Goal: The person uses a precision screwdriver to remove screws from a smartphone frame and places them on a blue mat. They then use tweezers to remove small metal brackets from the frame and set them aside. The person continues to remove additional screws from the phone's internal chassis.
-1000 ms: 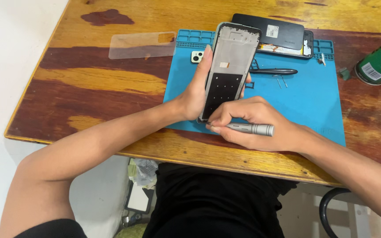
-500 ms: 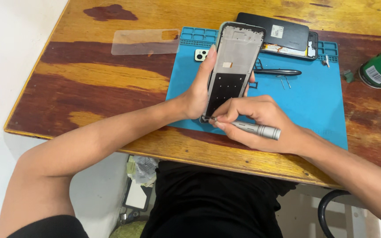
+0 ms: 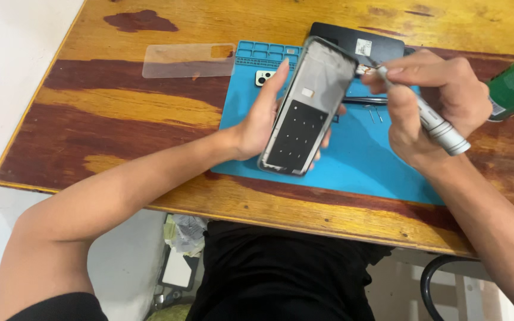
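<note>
1. Table [image 3: 120,113] bore a blue mat [image 3: 376,160] at centre frame.
2. Left hand [image 3: 263,119] gripped an opened phone frame [image 3: 307,107] at mid-frame, tilted above the mat, insides bared.
3. Right hand [image 3: 429,101], upper right, closed on a silver driver [image 3: 432,122], tip just beside the frame's top corner.
4. Black back cover [image 3: 358,41] lay off, behind the frame; clear film [image 3: 188,59] lay upper left.
5. Camera module [image 3: 264,77] and tweezers [image 3: 367,100] rested on the mat: teardown judged partway, frame not yet stripped.

Both arms are bare to the shoulder, above a black top with short black sleeves.
</note>
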